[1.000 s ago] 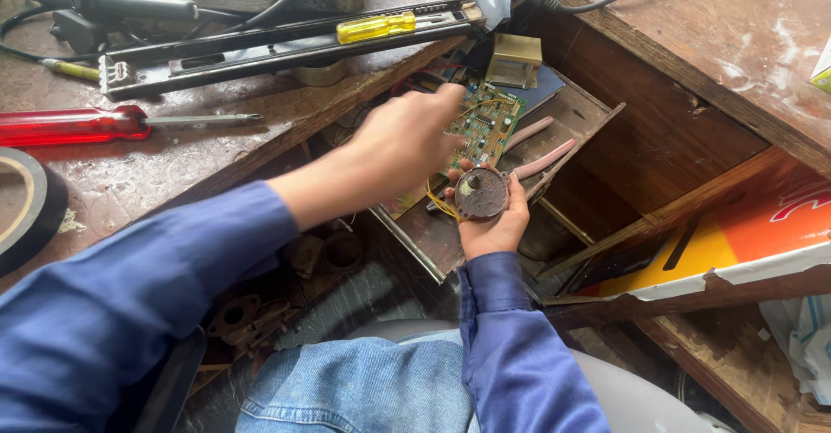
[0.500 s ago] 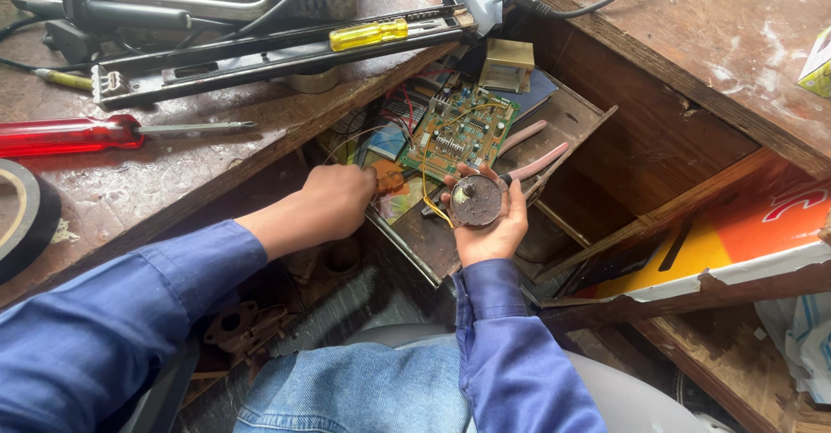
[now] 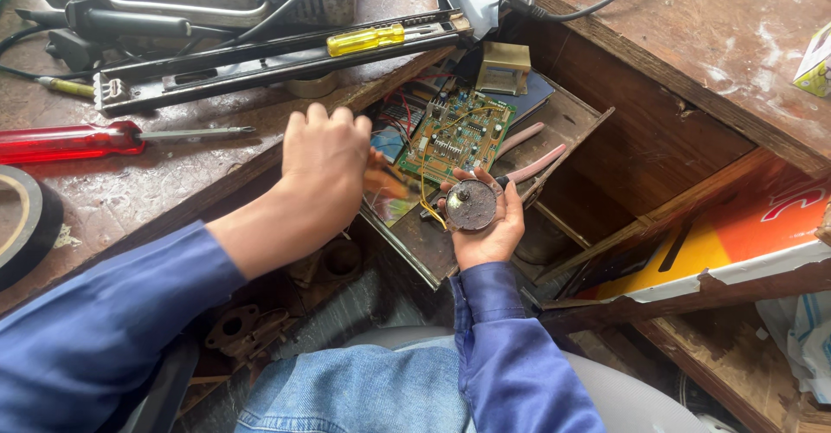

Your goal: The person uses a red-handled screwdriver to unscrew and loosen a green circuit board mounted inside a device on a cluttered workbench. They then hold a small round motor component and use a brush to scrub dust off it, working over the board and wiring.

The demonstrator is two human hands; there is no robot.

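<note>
The right hand point(image 3: 486, 225) cups a round metal disc point(image 3: 472, 204); at its twelve o'clock sits a green circuit board point(image 3: 457, 136). The left hand point(image 3: 327, 160), at nine o'clock, has a grip I cannot tell.

My head camera is looking steeply down and slightly forward from close above, taking in my lap at the bottom edge, my left hand point(image 3: 325, 164), my right hand point(image 3: 485, 221), and the workbench point(image 3: 164, 182) stretching toward the top.

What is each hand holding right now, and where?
Right hand cups a round grey metal motor by its rim. Left hand grips something orange, blurred.
</note>
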